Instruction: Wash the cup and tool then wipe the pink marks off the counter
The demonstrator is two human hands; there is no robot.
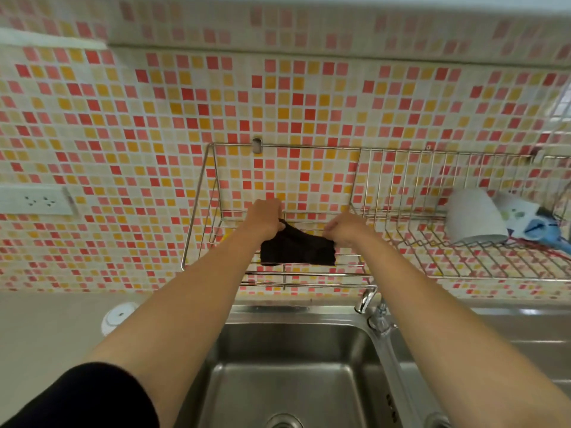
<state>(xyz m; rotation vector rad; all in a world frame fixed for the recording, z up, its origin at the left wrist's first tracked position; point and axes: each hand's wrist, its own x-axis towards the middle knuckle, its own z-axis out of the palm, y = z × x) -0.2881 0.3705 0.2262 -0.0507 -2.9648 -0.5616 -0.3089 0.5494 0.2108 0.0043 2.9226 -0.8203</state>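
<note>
Head cam: I see both arms stretched up over the sink [364,344] to the wall-mounted wire rack [197,193]. Left hand [265,218] is curled shut, fingers pressed together and pinching the top left corner of a black cloth [298,249]. Right hand [346,231] grips the cloth's upper right edge, fingers bent down and closed on the fabric; I can't tell the exact fingertip contact, knuckles block it. Cloth is stretched between the two hands and hangs over the rack's front wires, lower edge draping free. Cup [474,215], white, lies tipped on its side on the right section of the same rack, well apart from the hands. Just beside it on the right a second white cup with a printed pattern [516,211], and a blue tool [543,231] lying on the wires, partly cut off at the frame edge. Faucet [375,313] sits at the sink's back right corner, below the rack. Counter [52,322] left of the sink carries a small round white object [119,315]; I can't make out pink marks on it. Black sleeve [80,396] on the left upper arm.
</note>
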